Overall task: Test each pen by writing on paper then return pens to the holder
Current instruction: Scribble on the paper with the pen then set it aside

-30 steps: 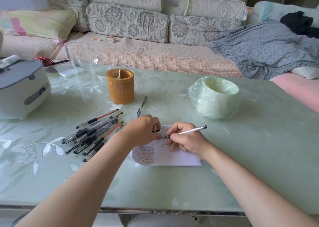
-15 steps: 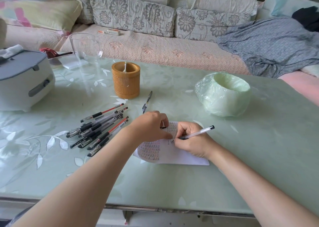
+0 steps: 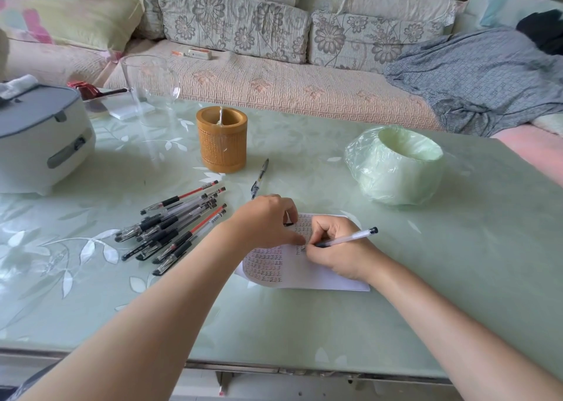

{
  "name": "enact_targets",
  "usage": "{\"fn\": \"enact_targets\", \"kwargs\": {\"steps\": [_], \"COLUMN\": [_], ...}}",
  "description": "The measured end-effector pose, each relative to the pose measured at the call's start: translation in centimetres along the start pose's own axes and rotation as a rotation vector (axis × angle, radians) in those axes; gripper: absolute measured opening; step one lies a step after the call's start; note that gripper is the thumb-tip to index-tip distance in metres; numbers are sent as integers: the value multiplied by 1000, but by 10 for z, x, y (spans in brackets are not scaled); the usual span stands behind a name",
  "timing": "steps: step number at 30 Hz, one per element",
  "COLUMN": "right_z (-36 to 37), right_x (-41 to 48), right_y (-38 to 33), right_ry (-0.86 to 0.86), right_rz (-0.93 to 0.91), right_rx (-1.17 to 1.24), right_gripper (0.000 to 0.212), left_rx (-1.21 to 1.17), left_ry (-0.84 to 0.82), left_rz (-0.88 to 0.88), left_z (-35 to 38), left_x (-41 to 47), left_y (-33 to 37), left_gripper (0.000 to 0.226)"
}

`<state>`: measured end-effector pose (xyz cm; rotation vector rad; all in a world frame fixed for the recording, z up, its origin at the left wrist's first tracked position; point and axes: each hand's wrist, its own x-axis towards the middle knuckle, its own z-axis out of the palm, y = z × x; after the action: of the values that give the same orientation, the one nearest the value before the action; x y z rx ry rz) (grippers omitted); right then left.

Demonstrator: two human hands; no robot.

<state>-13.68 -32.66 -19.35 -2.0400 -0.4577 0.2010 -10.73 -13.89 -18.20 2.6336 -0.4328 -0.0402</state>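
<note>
A: On the paper (image 3: 320, 280), mid-table (image 3: 457, 263): anything new vs. a sec ago?

B: Not much. The pen (image 3: 347, 238) is still in the right hand (image 3: 338, 250), tip still down on the sheet, maybe nudged a bit along the marks. The view shifted; the hands barely did. The pile of pens (image 3: 173, 227) at 9 o'clock of the paper looks the same, and the lone pen (image 3: 260, 178) at 12 hasn't moved.

A: Meaning for the task?

B: Prob. still mid-test on this one; the return to the holder (image 3: 221, 140) hasn't begun. The holder sits at 11 o'clock, well apart from both hands, w/ one thin pale stick inside. Pen or not, can't tell.

A: Hand pose?

B: Right hand: heel on the paper, thumb & fingers pinched round the pen near its tip, barrel slanting off to 2 o'clock. Left hand (image 3: 265, 221): knuckles up, just beside the right at its 10 o'clock, thumb down on the sheet, pinning it. A small dark bit pokes out under its fingers, a cap maybe. Can't tell if it grips that or only presses the paper.
</note>
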Motion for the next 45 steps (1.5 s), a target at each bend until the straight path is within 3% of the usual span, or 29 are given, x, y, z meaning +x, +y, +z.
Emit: {"fn": "enact_targets", "kwargs": {"steps": [9,34,45], "right_z": [2,2,2], "right_x": [-2,-2,-1], "right_y": [-2,4,6], "right_ry": [26,19,-19], "right_rz": [-34,-36,-47], "right_rx": [-23,19,6], "right_gripper": [21,25,14], "left_rx": [-24,-27,-18], "left_ry": [-14,-23,-20], "left_rz": [-13,-26,-28], "left_z": [-1,-1,-2], "left_x": [0,-1,0], "left_y": [0,1,1], "left_gripper": [45,46,44]}}
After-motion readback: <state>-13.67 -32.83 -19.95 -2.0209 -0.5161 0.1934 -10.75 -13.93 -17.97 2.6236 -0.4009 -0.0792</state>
